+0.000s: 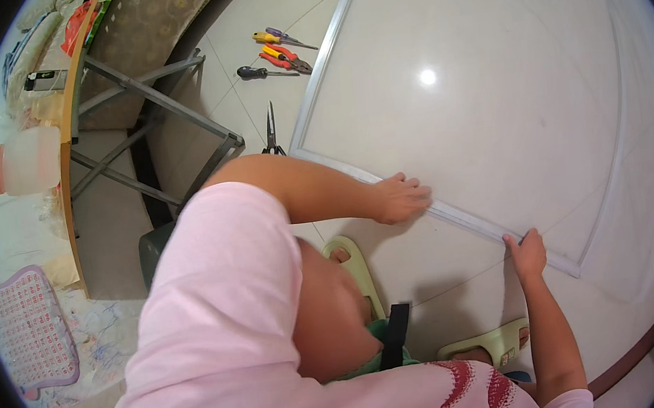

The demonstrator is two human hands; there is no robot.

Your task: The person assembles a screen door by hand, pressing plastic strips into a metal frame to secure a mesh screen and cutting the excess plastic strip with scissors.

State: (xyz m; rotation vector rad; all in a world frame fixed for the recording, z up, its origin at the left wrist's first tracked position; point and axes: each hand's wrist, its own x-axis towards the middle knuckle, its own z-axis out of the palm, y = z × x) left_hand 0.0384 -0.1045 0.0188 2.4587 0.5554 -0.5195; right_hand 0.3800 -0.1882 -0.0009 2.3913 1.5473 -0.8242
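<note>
A large rectangular frame [474, 224] of thin silver-white metal bars lies on the floor, its near bar running slantwise in front of me. My left hand [402, 198] is on the middle of that bar, fingers bent down over it. Farther right, my right hand [529, 253] grips the same bar close to the near right corner, thumb on the inner side. Sheer whitish mesh [638, 92] spreads in folds past the frame's right side. What lies under my left fingers is hidden.
Left of the frame lie red-and-yellow pliers [285, 58], a black-handled screwdriver [253, 72], yellow and purple screwdrivers [270, 38] and black scissors [272, 134]. A folding-leg table [71, 191] stands at left, near a pink-lidded jug [31, 161]. My green slippers [485, 341] are below.
</note>
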